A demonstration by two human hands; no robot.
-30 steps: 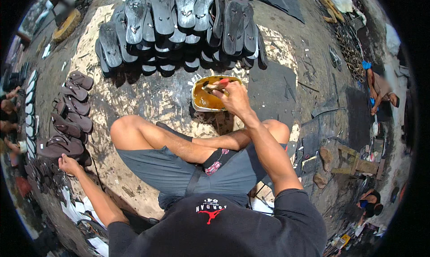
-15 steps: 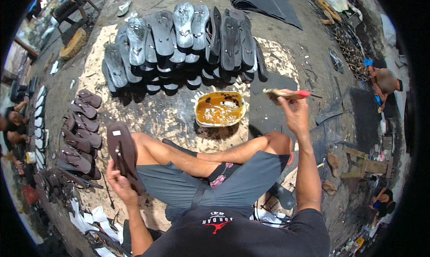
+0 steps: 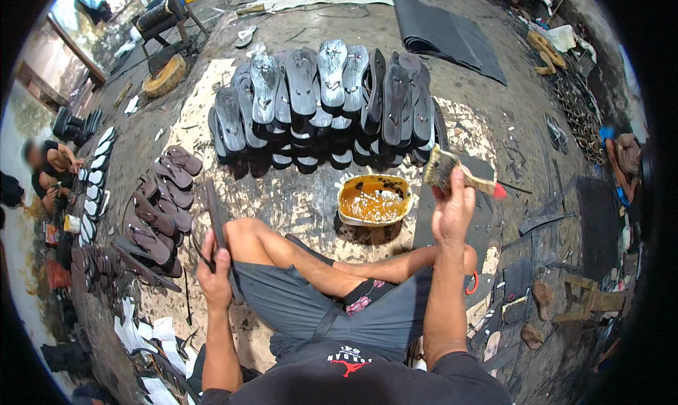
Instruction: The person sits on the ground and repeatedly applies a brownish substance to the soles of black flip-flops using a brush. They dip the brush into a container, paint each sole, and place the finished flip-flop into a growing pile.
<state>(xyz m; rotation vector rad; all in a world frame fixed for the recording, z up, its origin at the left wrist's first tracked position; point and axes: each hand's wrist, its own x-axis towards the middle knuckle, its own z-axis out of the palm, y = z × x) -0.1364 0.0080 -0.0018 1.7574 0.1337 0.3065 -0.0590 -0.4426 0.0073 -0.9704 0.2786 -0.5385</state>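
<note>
My left hand point(image 3: 215, 272) grips a dark brown flip-flop point(image 3: 216, 218) beside my left knee. The flip-flop is turned edge-on, so its sole faces are mostly hidden; my fingers are around it near the strap. Raised at the right, my right hand point(image 3: 454, 209) pinches a wide flat brush point(image 3: 441, 168) with pale, dark-stained bristles and a red-tipped handle. Left of the brush, a tub point(image 3: 372, 223) of amber liquid with dark and whitish patches rests on the floor. The brush is apart from the tub.
Stacked black soles with straps point(image 3: 304, 84) stand beyond the tub. Brown flip-flops point(image 3: 152, 232) lie in rows at my left. A folded black sheet point(image 3: 452, 34) is at the far right, and a wooden stool point(image 3: 590, 299) stands at right. Other people sit at both sides.
My left hand has turned the flip-flop from its broad face to edge-on. My right hand has tilted the brush so its bristles show. The whole view has shifted.
</note>
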